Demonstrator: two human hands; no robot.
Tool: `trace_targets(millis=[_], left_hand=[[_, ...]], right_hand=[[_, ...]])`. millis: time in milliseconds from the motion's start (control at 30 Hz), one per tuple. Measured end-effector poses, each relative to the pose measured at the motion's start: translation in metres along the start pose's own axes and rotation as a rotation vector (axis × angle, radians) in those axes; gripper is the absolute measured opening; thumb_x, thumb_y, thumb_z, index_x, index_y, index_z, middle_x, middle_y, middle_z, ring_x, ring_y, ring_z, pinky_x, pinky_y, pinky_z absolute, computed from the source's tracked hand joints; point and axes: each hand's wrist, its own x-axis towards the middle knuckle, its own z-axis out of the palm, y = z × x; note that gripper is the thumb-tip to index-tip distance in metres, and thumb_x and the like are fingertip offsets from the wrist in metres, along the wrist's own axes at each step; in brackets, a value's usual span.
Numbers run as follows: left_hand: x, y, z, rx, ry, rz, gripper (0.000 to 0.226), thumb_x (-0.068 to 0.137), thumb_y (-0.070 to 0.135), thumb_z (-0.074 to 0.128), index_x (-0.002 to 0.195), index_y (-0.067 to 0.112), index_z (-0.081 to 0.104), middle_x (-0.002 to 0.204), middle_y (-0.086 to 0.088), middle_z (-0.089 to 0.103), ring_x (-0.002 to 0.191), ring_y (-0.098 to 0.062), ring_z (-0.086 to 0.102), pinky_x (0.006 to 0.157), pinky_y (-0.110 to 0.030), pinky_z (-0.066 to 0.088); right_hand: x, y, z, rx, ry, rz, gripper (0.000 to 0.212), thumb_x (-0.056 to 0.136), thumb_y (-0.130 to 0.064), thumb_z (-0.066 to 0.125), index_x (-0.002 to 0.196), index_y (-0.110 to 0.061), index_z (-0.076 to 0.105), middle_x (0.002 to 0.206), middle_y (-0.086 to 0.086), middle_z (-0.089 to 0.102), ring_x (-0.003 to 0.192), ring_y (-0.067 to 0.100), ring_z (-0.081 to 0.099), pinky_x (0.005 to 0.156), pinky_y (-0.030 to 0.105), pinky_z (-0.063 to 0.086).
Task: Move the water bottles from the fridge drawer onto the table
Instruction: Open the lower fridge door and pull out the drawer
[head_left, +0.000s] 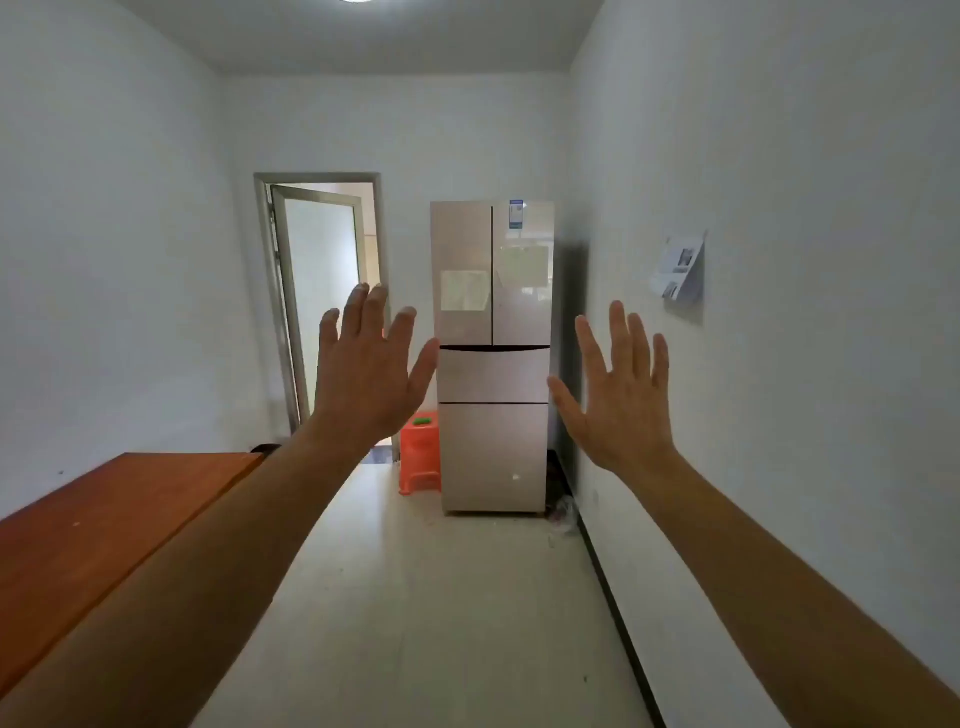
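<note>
Your left hand (363, 374), centre-left of the frame, and right hand (621, 400), centre-right, are both raised with fingers straight and spread, grasping nothing. The wooden table (104, 519) occupies the lower left. Farther off, at frame centre, the fridge (493, 291) stands against the back wall, its drawer (493, 376) closed; the water bottles cannot be seen. An orange stool (420, 460) sits just left of it.
</note>
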Motion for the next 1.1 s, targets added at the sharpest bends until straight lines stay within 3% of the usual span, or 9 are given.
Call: trace_targets(millis=[67,267,400,567,833,1100], left_hand=[[0.005,-0.005,0.022,0.009,-0.072,0.011,0.063,0.098,0.054,0.024,0.129,0.011,0.058,0.144,-0.022,0.047,0.139,-0.039,0.038,0.108,-0.059,0.034],[0.037,-0.049,0.121,0.01,-0.079,0.021,0.067,0.097,0.056,0.022,0.133,0.011,0.057,0.142,-0.021,0.049,0.136,-0.04,0.042,0.106,-0.061,0.035],[0.068,-0.079,0.189,-0.006,-0.083,0.028,0.069,0.097,0.059,0.022,0.145,0.015,0.045,0.152,-0.02,0.039,0.143,-0.04,0.032,0.112,-0.062,0.025],[0.108,-0.092,0.275,-0.058,-0.139,-0.041,0.071,0.096,0.061,0.021,0.149,0.017,0.038,0.154,-0.018,0.037,0.143,-0.039,0.032,0.112,-0.062,0.027],[0.158,-0.051,0.452,-0.122,-0.239,-0.043,0.072,0.095,0.061,0.02,0.15,0.017,0.033,0.152,-0.018,0.039,0.143,-0.038,0.033,0.112,-0.061,0.026],[0.248,-0.023,0.609,-0.089,-0.33,0.024,0.074,0.096,0.062,0.017,0.15,0.016,0.036,0.152,-0.017,0.04,0.142,-0.037,0.035,0.112,-0.06,0.028]], right_hand=[[0.012,0.0,0.02,0.012,-0.002,-0.002,0.079,0.096,-0.068,0.028,0.16,-0.024,0.013,0.167,0.015,0.002,0.153,0.036,0.003,0.122,0.055,0.002],[0.052,-0.02,0.123,-0.02,-0.031,0.001,0.077,0.097,-0.065,0.03,0.16,-0.022,0.016,0.167,0.016,0.006,0.153,0.036,0.006,0.123,0.055,0.005],[0.089,-0.044,0.191,-0.066,-0.165,-0.032,0.079,0.095,-0.068,0.024,0.16,-0.023,0.015,0.167,0.014,-0.002,0.154,0.035,0.002,0.121,0.052,-0.005],[0.131,-0.046,0.263,-0.066,-0.202,-0.018,0.077,0.095,-0.067,0.027,0.158,-0.024,0.021,0.167,0.014,0.008,0.153,0.035,0.013,0.119,0.048,-0.006],[0.173,0.022,0.41,-0.042,-0.227,-0.006,0.075,0.094,-0.065,0.024,0.153,-0.02,0.035,0.162,0.016,0.026,0.147,0.038,0.03,0.117,0.052,0.01],[0.28,0.104,0.569,-0.02,-0.275,0.044,0.073,0.095,-0.062,0.032,0.153,-0.019,0.034,0.162,0.014,0.027,0.147,0.035,0.03,0.118,0.05,0.011]])
